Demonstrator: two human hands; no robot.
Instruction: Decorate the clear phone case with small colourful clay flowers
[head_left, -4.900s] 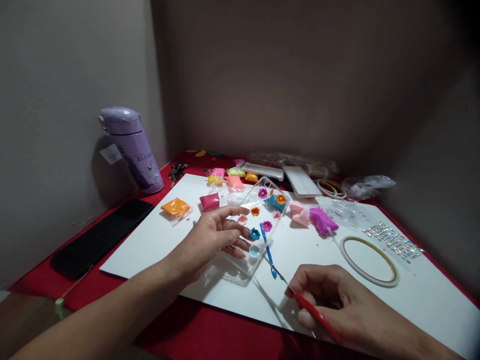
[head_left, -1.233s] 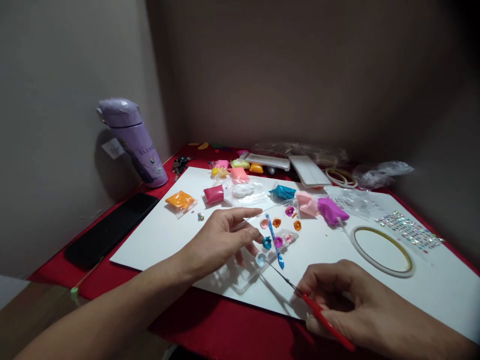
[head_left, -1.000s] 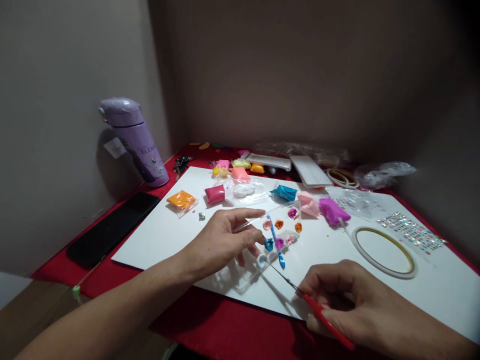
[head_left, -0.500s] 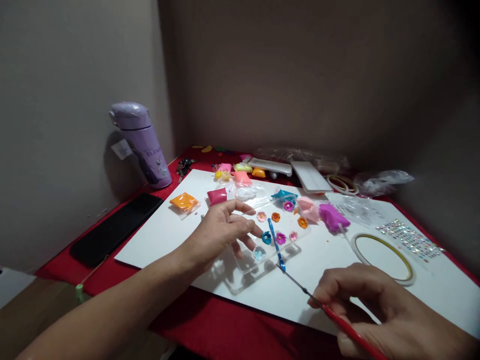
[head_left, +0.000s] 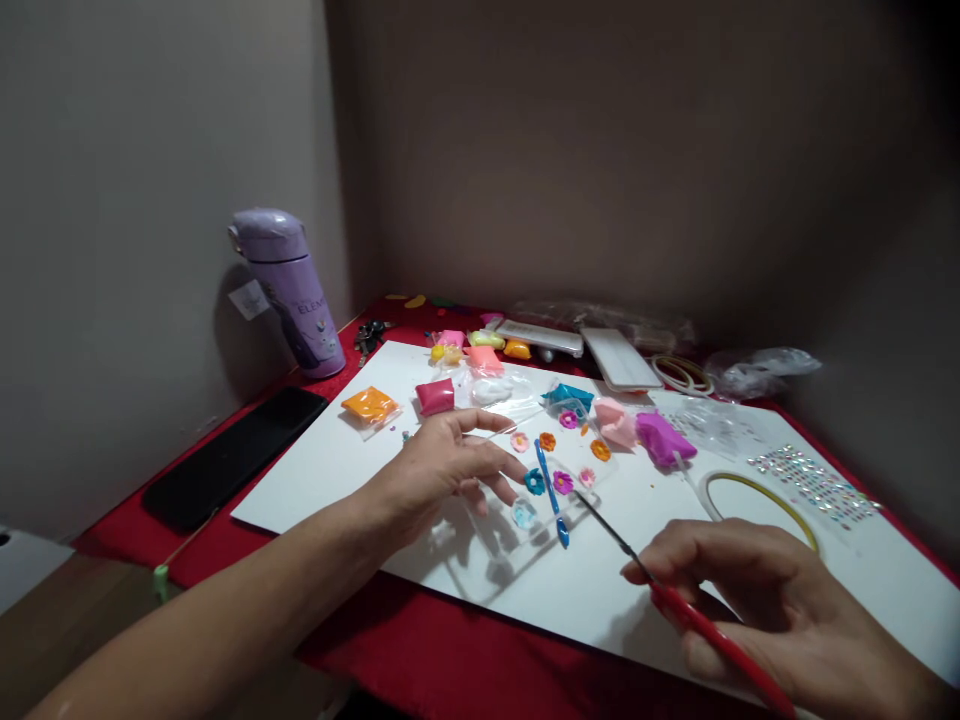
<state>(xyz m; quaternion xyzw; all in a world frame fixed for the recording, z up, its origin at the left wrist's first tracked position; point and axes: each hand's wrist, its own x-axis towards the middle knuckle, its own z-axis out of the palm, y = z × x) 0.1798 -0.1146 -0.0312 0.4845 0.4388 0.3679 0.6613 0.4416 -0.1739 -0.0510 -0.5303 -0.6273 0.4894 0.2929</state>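
Note:
My left hand (head_left: 442, 465) grips the left side of a clear plastic tray (head_left: 501, 548), holding it slightly tilted above a white board. Small clay flowers sit on it, among them a teal flower (head_left: 534, 481), a magenta flower (head_left: 562, 483), a light blue flower (head_left: 523, 514) and an orange flower (head_left: 601, 450). A blue clay-modelling tool (head_left: 553, 495) lies across the tray. In my right hand (head_left: 750, 590) is a red-handled tool with a thin metal shaft (head_left: 607, 525); its tip is by the magenta flower. I cannot make out its exact kind.
The white board (head_left: 315, 450) lies on a red cloth (head_left: 420, 630). Around the tray are an orange clay packet (head_left: 371, 405), a purple clay packet (head_left: 664, 440), a tape roll (head_left: 780, 492) and a rhinestone sheet (head_left: 817, 485). At left are a black phone (head_left: 232, 455) and a purple bottle (head_left: 289, 290).
The red-handled tool's tip has moved up and right, from the blue tool's lower end to near the magenta flower. The tray has tilted a little in my left hand.

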